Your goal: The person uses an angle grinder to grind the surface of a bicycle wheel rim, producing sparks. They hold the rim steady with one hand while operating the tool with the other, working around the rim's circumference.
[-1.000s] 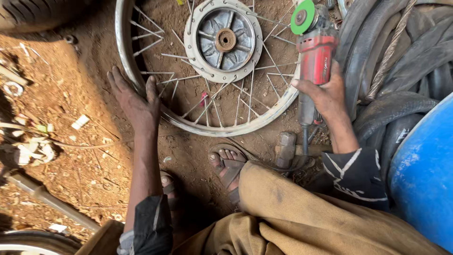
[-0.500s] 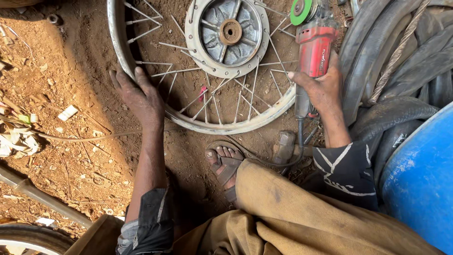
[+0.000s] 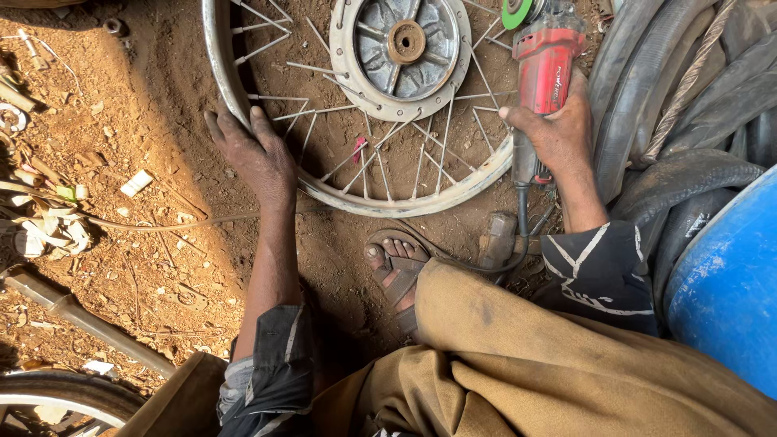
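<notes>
The left hand (image 3: 257, 155) is lying flat and spread wide at centre left of the frame, palm pressing down on the rim of the spoked wheel (image 3: 368, 198), gripping nothing. Over at upper right, the right hand (image 3: 554, 133) is wrapping tight around the body of the red angle grinder (image 3: 544, 69), its green disc (image 3: 515, 11) poking out at the top edge, just above the wheel's spokes. The wheel is lying flat on the dirt across the upper middle, hub (image 3: 402, 44) facing up. Compared with half a second back, both hands are keeping their places on rim and grinder, and the view is barely shifting. A sandalled foot (image 3: 395, 271) is resting just below the rim, a hammer (image 3: 495, 240) lying beside it with the grinder's cord looping past. Black tyres (image 3: 688, 97) are piling up at the right, a blue drum (image 3: 728, 283) crowding the lower right corner, and a metal pipe (image 3: 81, 320) is slanting across the lower left.
</notes>
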